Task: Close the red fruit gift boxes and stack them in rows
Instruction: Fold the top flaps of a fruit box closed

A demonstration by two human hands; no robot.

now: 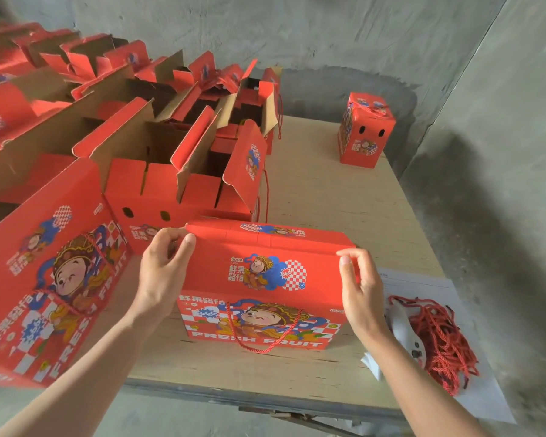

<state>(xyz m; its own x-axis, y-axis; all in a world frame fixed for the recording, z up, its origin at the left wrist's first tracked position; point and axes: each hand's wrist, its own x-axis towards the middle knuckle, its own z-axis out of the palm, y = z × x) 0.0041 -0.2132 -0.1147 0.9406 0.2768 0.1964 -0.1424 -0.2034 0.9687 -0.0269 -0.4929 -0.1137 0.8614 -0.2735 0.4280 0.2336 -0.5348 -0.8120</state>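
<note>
A red fruit gift box (262, 285) with a cartoon print and a red rope handle stands on the wooden table (344, 197), right in front of me, its top flaps folded down. My left hand (163, 272) grips its upper left corner, thumb on the top flap. My right hand (361, 288) pinches the upper right corner. Behind it stands an open box (183, 184) with its flaps up. A closed box (364, 130) stands alone at the far right of the table. Another closed box (48, 279) leans at my near left.
Several open red boxes (92, 77) fill the left and back of the table in rows. A heap of red rope handles (438, 339) lies on white paper (423, 285) at the near right. Grey concrete walls close the back and right. The table's metal edge (265, 398) runs below.
</note>
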